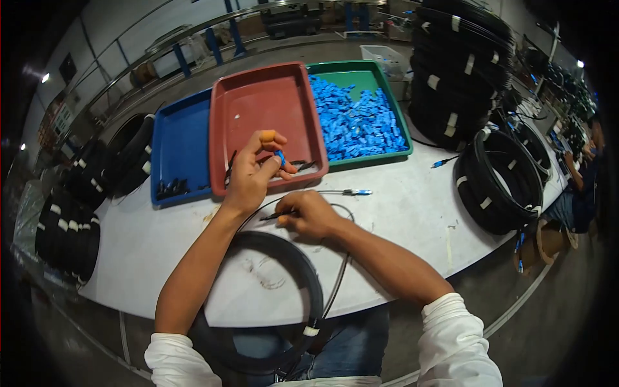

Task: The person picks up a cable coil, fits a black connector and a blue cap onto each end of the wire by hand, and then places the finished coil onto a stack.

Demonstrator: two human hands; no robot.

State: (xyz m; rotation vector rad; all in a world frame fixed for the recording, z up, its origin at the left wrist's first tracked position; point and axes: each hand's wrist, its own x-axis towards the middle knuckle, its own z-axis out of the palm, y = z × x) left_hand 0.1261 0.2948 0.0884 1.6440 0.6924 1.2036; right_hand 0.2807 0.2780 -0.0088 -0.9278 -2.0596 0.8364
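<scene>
My left hand [253, 174] is raised over the near edge of the red tray, its fingertips pinching a small blue plastic connector piece [280, 157]. Lower and to the right, my right hand [311, 214] is closed around a black cable end [271, 217], whose thin tip sticks out leftward. Just beyond that hand lies another cable end with a blue-tipped connector [358, 192]. Both leads run toward a black cable coil [312, 277], which overhangs the table's near edge against my lap. White tape [311, 331] binds the coil.
Ahead stand a blue tray [184, 132] with some black parts, a red tray [261, 72] with a few dark pieces, and a green tray [401, 126] heaped with blue pieces. Tall cable coils [461, 71] rise at right; more coils [68, 226] sit left. A person works far right.
</scene>
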